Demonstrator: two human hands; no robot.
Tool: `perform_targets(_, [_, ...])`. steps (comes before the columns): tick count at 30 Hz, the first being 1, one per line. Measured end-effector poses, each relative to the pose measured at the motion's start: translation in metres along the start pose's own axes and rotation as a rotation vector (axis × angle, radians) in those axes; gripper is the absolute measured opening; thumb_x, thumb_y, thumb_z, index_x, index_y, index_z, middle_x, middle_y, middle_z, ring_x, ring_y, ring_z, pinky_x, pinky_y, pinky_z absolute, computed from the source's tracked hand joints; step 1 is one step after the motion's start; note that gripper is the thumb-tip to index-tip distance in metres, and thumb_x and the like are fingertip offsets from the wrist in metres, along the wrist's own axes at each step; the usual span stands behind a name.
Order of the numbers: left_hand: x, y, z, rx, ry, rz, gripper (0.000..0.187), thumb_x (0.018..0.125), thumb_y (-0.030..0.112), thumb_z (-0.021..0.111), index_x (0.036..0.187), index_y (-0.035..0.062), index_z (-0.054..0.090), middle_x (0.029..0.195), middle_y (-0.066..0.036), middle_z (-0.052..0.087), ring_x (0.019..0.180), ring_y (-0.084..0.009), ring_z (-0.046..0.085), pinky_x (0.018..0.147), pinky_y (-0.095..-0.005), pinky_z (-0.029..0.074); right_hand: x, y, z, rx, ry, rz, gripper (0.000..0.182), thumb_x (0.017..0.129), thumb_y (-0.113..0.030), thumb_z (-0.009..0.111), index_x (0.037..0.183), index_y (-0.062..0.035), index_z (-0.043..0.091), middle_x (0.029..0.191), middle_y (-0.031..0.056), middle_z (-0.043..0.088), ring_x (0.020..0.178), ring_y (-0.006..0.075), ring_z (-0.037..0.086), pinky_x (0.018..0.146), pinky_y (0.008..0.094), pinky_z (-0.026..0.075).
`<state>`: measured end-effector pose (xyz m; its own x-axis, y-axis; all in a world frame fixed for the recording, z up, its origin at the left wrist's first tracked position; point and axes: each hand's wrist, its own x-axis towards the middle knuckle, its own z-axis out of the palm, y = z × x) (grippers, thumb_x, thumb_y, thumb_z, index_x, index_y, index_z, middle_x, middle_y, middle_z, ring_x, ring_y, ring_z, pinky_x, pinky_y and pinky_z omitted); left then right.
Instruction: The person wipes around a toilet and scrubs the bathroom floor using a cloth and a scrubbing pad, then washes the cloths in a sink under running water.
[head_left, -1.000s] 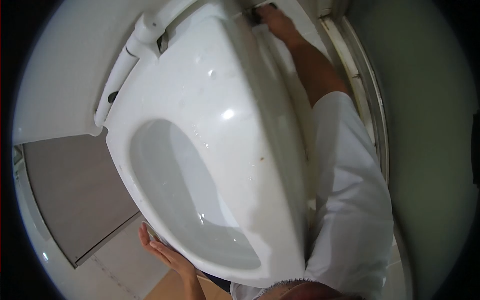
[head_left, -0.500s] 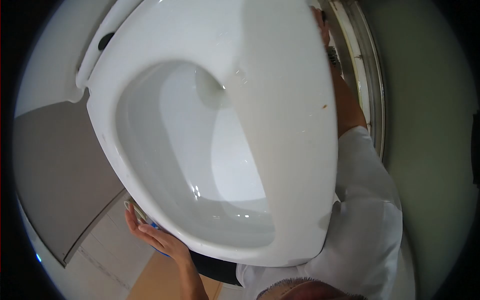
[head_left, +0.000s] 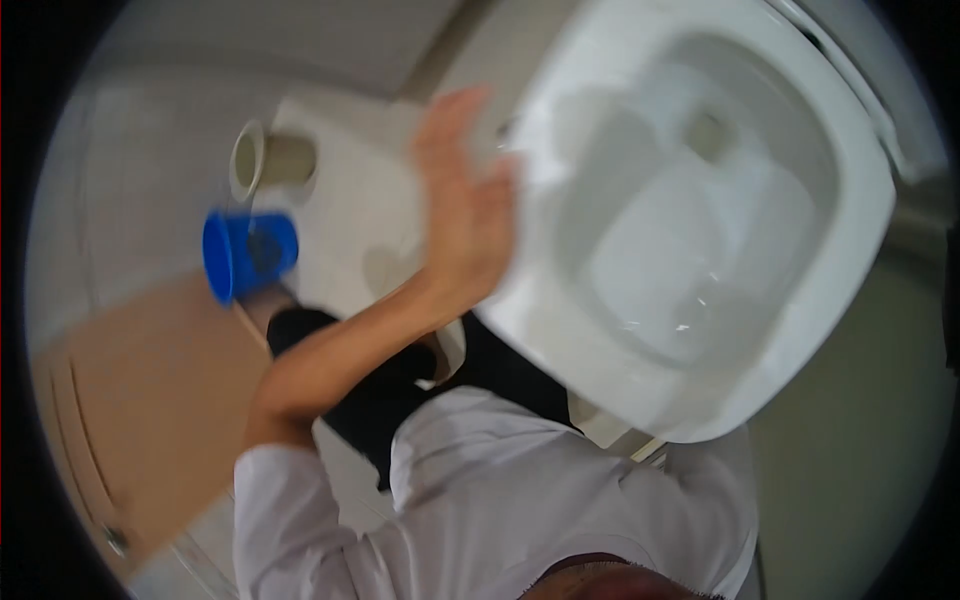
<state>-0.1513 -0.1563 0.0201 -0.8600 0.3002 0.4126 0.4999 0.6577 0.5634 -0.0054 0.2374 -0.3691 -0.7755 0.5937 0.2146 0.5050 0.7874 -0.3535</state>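
White toilet bowl (head_left: 700, 210), open, right of view

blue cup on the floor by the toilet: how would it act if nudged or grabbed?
The blue cup looks like thin plastic, so probably light and fairly stiff. It seems to lie on its side on the smooth floor tiles, so a nudge would likely roll or slide it. The picture is blurred.

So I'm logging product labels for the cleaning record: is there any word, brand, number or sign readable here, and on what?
None can be read. The frame is motion-blurred.
Toilet bowl: plain white, no brand mark visible.
Blue cup: no label visible.
White shirt: no print visible.
The left hand, open, is at the bowl's rim; the right hand is out of view.
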Motion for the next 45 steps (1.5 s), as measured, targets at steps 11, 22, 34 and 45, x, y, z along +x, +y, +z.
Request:
perform_targets(11, [0.014,0.024,-0.015,-0.411,0.148,-0.031,0.059,0.099,0.035,0.061,0.142,-0.0009,0.043,0.149,-0.029,0.033,0.143,-0.0494,0.028,0.116,-0.0710,0.019,-0.213,-0.066,-0.132,-0.268,-0.591,0.126,0.046,0.099,-0.021,0.049,0.139,0.0002,0.058,0.120,0.0297,0.069,0.110,0.0489,0.067,0.094,0.0577,0.053])
perform_targets(22, [-0.001,-0.218,-0.116,-0.202,-0.619,-0.082,0.024,0.100,0.027,0.055,0.110,0.0092,0.069,0.111,-0.014,0.069,0.108,-0.0368,0.065,0.092,-0.0508,0.052,-0.221,-0.255,-0.135,-0.025,-0.883,-0.104,0.041,0.098,-0.006,0.049,0.138,-0.0010,0.058,0.119,0.0292,0.069,0.113,0.0471,0.065,0.097,0.0526,0.051])
perform_targets(34, [-0.150,-0.165,-0.333,-0.440,-0.288,-1.001,0.036,0.101,0.032,0.062,0.123,0.0042,0.065,0.114,-0.019,0.072,0.104,-0.0331,0.071,0.092,-0.0409,0.055,-0.087,-0.600,-0.357,0.166,-1.017,-0.150,0.033,0.098,-0.023,0.059,0.121,-0.0011,0.069,0.101,0.0303,0.070,0.096,0.0447,0.069,0.087,0.0500,0.052])
perform_targets(45, [-0.099,-0.121,-0.477,-0.333,-0.423,-1.008,0.035,0.100,0.033,0.062,0.121,0.0054,0.066,0.108,-0.016,0.075,0.098,-0.0309,0.073,0.087,-0.0417,0.056,-0.027,-0.721,-0.510,0.553,-1.233,0.220,0.028,0.101,-0.019,0.059,0.106,0.0053,0.071,0.085,0.0055,0.068,0.079,0.0160,0.058,0.077,0.0329,0.048])
